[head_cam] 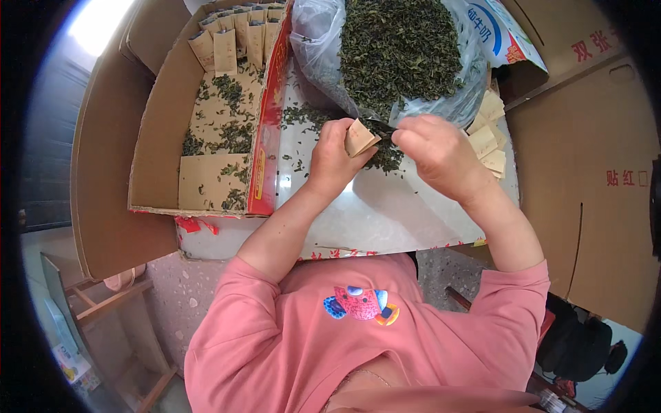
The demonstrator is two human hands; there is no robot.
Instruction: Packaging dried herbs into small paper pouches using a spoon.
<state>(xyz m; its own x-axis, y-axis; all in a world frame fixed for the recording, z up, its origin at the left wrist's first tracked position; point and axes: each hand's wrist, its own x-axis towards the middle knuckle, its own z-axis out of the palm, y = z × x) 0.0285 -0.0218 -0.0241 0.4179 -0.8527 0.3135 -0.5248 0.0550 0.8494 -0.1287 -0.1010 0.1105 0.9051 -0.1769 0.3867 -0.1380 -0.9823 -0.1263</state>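
My left hand (333, 155) grips a small brown paper packet (358, 137) that bears red print. Close to the packet's mouth, my right hand (431, 152) holds a dark spoon-like tool (379, 124), mostly covered by the fingers and leaves. Just beyond both hands a clear plastic bag (320, 46) lies open, full of dried green leaves (400, 49). Loose leaves (384, 155) are spilled on the white tabletop (330, 227) beneath the hands. Flat paper packets (485, 142) lie in a loose pile to the right of my right hand.
On the left stands an open cardboard box (155, 170) with a red side. Several upright filled packets (225, 51) fill its far end, and leaf bits (235, 137) litter its floor. Large cardboard cartons (578, 139) border the right side. A printed milk carton (508, 33) sits behind the bag.
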